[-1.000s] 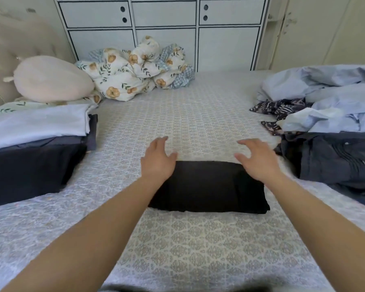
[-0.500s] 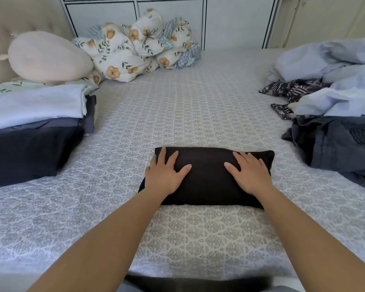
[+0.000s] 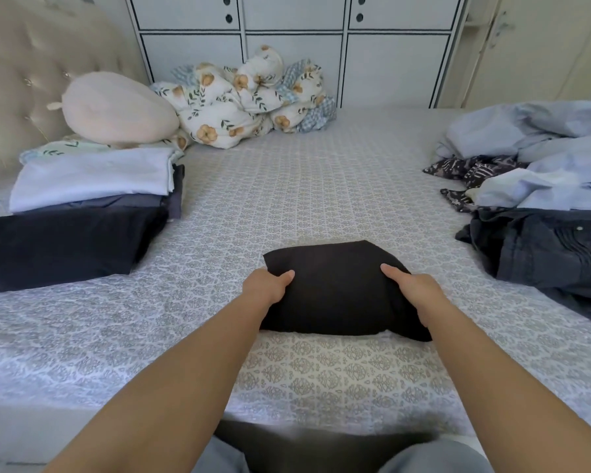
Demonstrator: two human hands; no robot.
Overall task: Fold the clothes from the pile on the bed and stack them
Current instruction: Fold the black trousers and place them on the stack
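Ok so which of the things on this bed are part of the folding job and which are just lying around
Part of the job:
- folded black garment, gripped at its sides by the left hand and right hand
- stack of folded clothes on the left
- unfolded pile of blue and dark clothes on the right

Just lying about:
- round pale pink cushion
- crumpled floral quilt
- white panelled cabinet

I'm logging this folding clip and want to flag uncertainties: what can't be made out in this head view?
- Fingers of the left hand and right hand: tucked under the folded black garment; only thumbs show.
- Whether the garment is lifted off the bed: unclear.
- Unfolded pile: cut by the right edge; item count unknown.
- Folded stack: cut by the left edge; lower layers hidden.
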